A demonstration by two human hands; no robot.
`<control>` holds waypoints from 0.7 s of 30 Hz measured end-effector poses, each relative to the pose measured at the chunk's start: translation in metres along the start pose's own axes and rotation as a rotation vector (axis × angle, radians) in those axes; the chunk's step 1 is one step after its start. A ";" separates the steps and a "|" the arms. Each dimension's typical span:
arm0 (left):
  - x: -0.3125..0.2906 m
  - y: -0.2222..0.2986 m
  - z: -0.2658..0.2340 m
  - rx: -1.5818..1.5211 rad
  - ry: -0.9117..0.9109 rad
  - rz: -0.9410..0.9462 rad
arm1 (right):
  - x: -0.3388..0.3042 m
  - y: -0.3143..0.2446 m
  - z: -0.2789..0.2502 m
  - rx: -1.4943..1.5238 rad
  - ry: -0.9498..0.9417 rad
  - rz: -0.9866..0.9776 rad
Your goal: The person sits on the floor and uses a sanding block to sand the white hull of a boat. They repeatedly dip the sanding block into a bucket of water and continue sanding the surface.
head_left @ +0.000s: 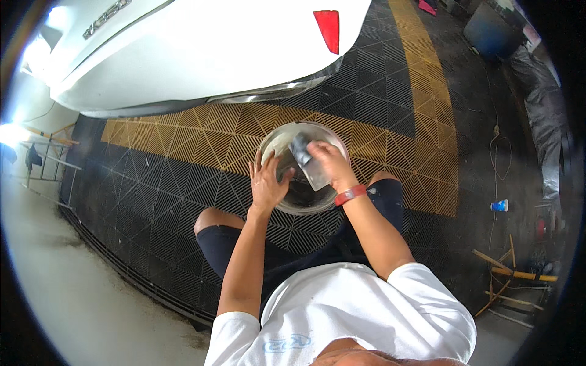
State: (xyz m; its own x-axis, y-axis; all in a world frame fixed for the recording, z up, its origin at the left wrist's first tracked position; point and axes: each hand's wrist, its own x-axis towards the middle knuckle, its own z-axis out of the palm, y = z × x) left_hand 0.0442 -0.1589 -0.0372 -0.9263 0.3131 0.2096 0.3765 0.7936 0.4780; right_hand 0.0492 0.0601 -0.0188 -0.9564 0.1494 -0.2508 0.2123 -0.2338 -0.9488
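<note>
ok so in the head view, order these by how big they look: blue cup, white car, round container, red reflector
Largest to smallest, by apparent size:
1. white car, cut off by the frame
2. round container
3. red reflector
4. blue cup

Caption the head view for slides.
Right hand holding a blurred object over a basin, left hand alongside, white car ahead.

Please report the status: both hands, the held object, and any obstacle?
Left hand spread at rim of round vessel. Right hand gripping blurred grey object over it. White car ahead, apart from both hands.
</note>
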 end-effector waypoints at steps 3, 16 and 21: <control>-0.007 0.007 0.011 0.159 -0.070 -0.033 | 0.013 -0.017 0.004 -0.164 0.061 -0.191; -0.003 -0.001 0.019 0.142 -0.040 -0.119 | 0.106 -0.146 0.045 -0.630 0.566 -1.558; 0.001 0.002 0.019 0.130 0.002 -0.091 | 0.148 -0.103 -0.006 -0.749 0.572 -1.689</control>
State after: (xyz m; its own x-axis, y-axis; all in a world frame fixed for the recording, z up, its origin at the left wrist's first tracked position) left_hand 0.0437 -0.1467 -0.0525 -0.9564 0.2361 0.1719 0.2855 0.8796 0.3806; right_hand -0.1133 0.1119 0.0408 -0.0978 0.0295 0.9948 -0.5398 0.8382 -0.0779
